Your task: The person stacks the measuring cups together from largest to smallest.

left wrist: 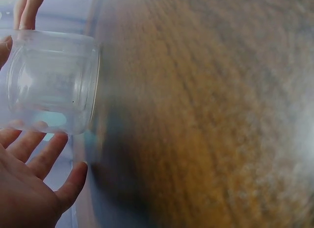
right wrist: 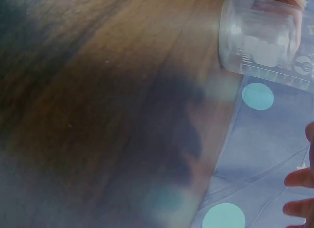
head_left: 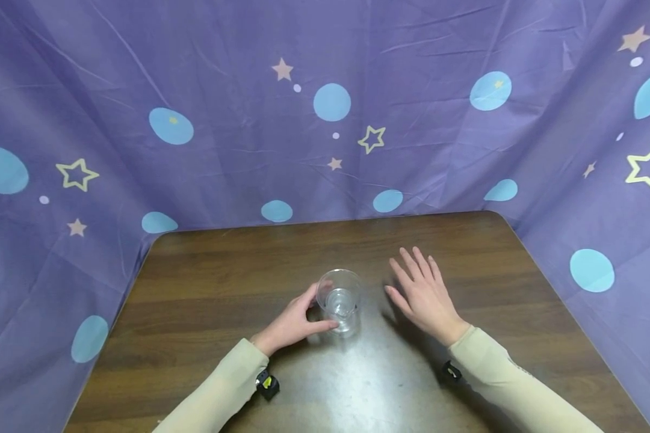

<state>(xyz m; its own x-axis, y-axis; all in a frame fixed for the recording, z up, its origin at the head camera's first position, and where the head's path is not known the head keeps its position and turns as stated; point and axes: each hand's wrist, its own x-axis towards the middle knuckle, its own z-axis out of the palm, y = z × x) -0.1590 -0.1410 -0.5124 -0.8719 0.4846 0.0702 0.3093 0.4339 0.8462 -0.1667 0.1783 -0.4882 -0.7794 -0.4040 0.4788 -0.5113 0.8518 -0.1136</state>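
Note:
A clear beaker (head_left: 348,322) stands in front of me, with a smaller round outline showing through its wall. Printed markings run along the beaker (right wrist: 267,71) in the right wrist view. My left hand (head_left: 292,322) holds it from the left, thumb on the near side and fingers round the far side. Seen from the left wrist, fingertips of this hand (left wrist: 29,184) lie against the wall, and the lowest finger is free of it. My right hand (head_left: 427,300) hovers to the right of the beaker, fingers spread, holding nothing, with its shadow beside it.
A brown wood-grain table (head_left: 216,282) lies under both hands. Purple curtains (head_left: 238,150) with blue dots and stars hang along its back and sides. Each wrist wears a small black device, like the one on the left wrist (head_left: 269,386).

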